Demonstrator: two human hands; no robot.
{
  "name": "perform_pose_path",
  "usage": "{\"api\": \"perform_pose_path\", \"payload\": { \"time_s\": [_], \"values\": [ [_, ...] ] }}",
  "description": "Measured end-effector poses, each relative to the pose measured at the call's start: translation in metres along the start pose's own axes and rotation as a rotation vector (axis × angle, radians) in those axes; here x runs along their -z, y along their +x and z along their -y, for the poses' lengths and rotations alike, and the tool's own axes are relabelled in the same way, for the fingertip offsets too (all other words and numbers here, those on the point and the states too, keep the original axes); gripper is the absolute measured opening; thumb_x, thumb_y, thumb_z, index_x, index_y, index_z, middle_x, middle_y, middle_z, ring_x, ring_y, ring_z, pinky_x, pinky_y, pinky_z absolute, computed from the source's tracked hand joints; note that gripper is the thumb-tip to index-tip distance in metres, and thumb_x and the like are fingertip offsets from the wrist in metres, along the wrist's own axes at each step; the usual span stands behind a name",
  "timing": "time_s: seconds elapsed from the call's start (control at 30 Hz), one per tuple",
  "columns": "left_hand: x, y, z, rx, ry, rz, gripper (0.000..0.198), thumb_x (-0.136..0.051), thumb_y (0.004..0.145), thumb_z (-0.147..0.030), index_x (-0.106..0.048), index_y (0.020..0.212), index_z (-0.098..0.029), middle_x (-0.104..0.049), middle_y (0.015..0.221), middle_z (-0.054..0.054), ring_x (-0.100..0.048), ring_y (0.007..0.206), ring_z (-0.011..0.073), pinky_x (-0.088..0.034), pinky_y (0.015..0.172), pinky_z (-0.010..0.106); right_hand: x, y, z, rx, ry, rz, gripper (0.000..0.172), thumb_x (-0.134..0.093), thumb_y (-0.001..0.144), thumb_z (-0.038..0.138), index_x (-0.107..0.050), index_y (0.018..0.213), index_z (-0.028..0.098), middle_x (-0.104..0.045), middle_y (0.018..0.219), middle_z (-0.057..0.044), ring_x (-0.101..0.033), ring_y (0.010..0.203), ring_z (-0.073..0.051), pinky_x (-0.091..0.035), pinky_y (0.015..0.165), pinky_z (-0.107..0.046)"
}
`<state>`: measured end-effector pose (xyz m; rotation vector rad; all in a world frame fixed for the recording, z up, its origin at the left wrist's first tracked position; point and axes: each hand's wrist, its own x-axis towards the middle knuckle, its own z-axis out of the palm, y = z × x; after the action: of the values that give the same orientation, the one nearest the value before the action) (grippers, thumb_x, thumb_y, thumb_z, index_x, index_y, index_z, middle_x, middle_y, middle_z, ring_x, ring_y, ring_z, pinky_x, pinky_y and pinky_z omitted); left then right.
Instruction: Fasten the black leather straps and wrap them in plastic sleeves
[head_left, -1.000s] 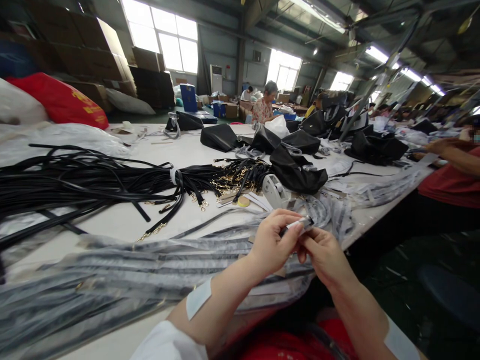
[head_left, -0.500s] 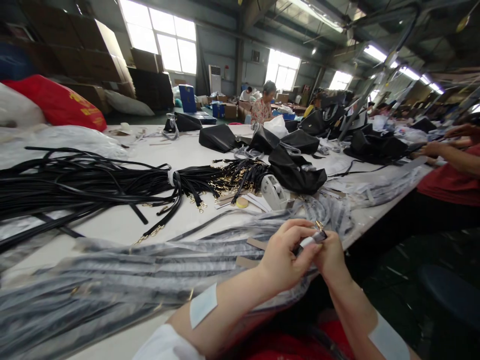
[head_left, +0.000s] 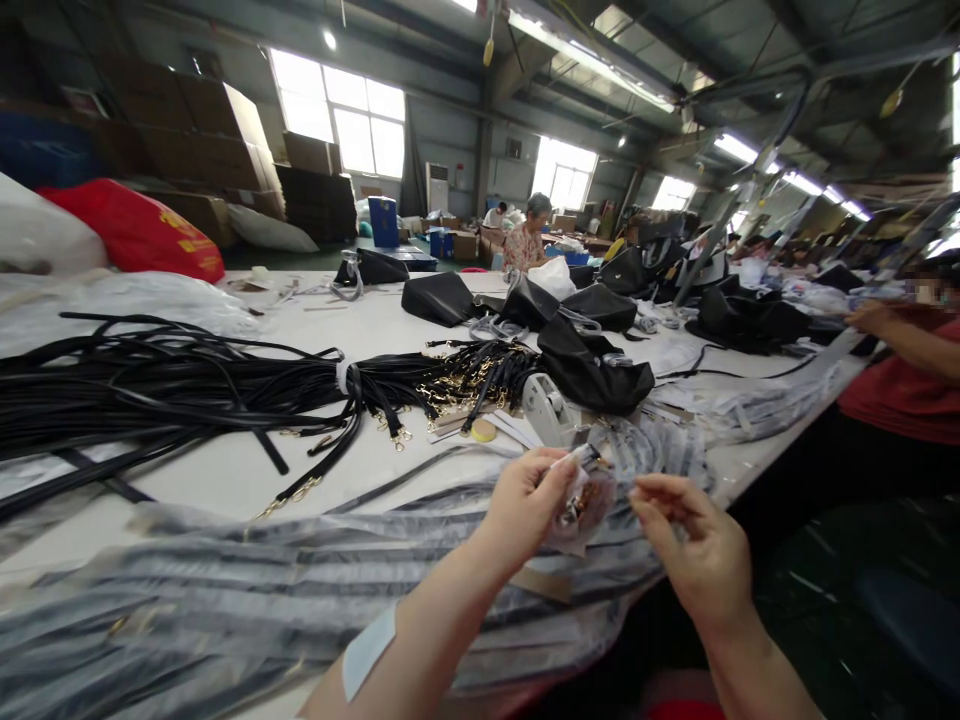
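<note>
My left hand is closed on a black strap end with a white wrap. Gold-coloured metal hardware shows inside clear film just beyond its fingers. My right hand is to the right, apart from the left, thumb and forefinger pinched together. Whatever lies in that pinch, if anything, is too small to make out. Beneath both hands, plastic-wrapped dark straps spread along the table edge. A grey-and-white tape dispenser stands just beyond my left hand.
Loose black straps with gold clasps are bundled on the left. Beside the dispenser lies a yellow tape roll. Black bags sit farther back on the white table. A co-worker in red is at the right.
My hands were together at the strap end and are now apart. The left has moved left with the strap end; the right has drawn away to the right. The view has tilted up slightly.
</note>
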<state>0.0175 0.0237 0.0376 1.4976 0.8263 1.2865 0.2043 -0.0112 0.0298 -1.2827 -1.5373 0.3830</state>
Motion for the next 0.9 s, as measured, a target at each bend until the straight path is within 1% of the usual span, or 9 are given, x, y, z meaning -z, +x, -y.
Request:
{"api": "perform_pose_path", "payload": {
  "time_s": [0.07,0.1,0.2,0.3,0.4,0.47,0.53,0.67,0.9],
  "values": [
    [0.001,0.003,0.005,0.133,-0.093,0.153,0.055,-0.045,0.091,-0.061,-0.054,0.061,-0.016,-0.051,0.059,0.001,-0.048,0.054,0.0112,-0.042,0.053,0.023,-0.004,-0.005,-0.004,-0.103,0.139,0.184,0.046,-0.076,0.076,0.036,-0.063,0.118,0.022,-0.072,0.102,-0.007,-0.063,0.071,-0.018,-0.052,0.071,-0.031],
    [0.001,0.004,0.009,0.162,-0.085,0.215,0.055,-0.043,0.091,-0.062,-0.055,0.062,-0.016,-0.049,0.058,0.000,-0.046,0.051,0.0108,-0.041,0.051,0.023,-0.007,-0.006,-0.006,-0.167,0.207,0.324,0.046,-0.076,0.076,0.038,-0.064,0.117,0.020,-0.072,0.102,-0.007,-0.065,0.076,-0.020,-0.053,0.074,-0.032],
    [0.002,0.007,0.017,0.080,0.156,0.087,0.044,-0.047,0.091,-0.055,-0.064,0.085,-0.015,-0.062,0.080,0.006,-0.057,0.070,0.0169,-0.049,0.067,0.029,-0.015,0.002,-0.012,-0.349,0.339,0.600,0.032,-0.072,0.080,0.044,-0.072,0.093,0.015,-0.074,0.087,-0.006,-0.067,0.083,-0.023,-0.053,0.080,-0.034],
    [0.008,0.009,0.020,-0.024,0.343,-0.141,0.039,-0.046,0.093,-0.044,-0.060,0.114,-0.014,-0.063,0.107,0.012,-0.061,0.093,0.0219,-0.049,0.085,0.037,-0.009,0.053,-0.021,-0.491,0.356,0.488,0.032,-0.079,0.072,0.044,-0.070,0.073,0.013,-0.072,0.071,-0.004,-0.066,0.069,-0.020,-0.053,0.068,-0.029],
    [0.015,0.009,0.016,-0.086,0.368,-0.152,0.036,-0.042,0.096,-0.041,-0.059,0.115,-0.016,-0.064,0.106,0.012,-0.061,0.093,0.0210,-0.050,0.086,0.037,0.009,0.132,-0.026,-0.546,0.368,0.255,0.035,-0.071,0.077,0.052,-0.067,0.076,0.017,-0.072,0.072,-0.005,-0.066,0.063,-0.017,-0.054,0.059,-0.026],
    [0.019,0.009,0.013,-0.125,0.395,-0.155,0.033,-0.045,0.095,-0.040,-0.060,0.112,-0.017,-0.064,0.106,0.011,-0.062,0.092,0.0202,-0.051,0.085,0.035,0.017,0.173,-0.027,-0.546,0.355,0.224,0.041,-0.062,0.083,0.058,-0.066,0.080,0.017,-0.074,0.080,-0.009,-0.069,0.066,-0.018,-0.055,0.058,-0.026],
    [0.023,0.010,0.011,-0.136,0.465,-0.147,0.030,-0.048,0.094,-0.038,-0.062,0.110,-0.017,-0.064,0.107,0.010,-0.063,0.092,0.0199,-0.051,0.084,0.034,0.018,0.186,-0.029,-0.549,0.318,0.247,0.040,-0.067,0.081,0.056,-0.067,0.083,0.016,-0.075,0.084,-0.012,-0.070,0.064,-0.018,-0.054,0.055,-0.026],
    [0.033,0.017,0.012,-0.029,0.798,-0.033,0.029,-0.049,0.093,-0.038,-0.068,0.093,-0.016,-0.069,0.098,0.011,-0.065,0.091,0.0234,-0.050,0.083,0.036,0.004,0.139,-0.047,-0.525,0.261,0.333,0.036,-0.080,0.070,0.045,-0.071,0.087,0.015,-0.075,0.079,-0.009,-0.067,0.058,-0.014,-0.050,0.052,-0.021],
    [0.022,0.018,0.036,0.201,1.187,0.531,0.031,-0.056,0.085,-0.040,-0.076,0.082,-0.016,-0.074,0.087,0.015,-0.069,0.084,0.0289,-0.052,0.077,0.037,0.022,0.035,-0.089,-0.599,0.156,0.320,0.048,-0.079,0.064,0.060,-0.070,0.082,0.016,-0.073,0.070,-0.004,-0.064,0.056,-0.013,-0.049,0.053,-0.022]
  ]
}}
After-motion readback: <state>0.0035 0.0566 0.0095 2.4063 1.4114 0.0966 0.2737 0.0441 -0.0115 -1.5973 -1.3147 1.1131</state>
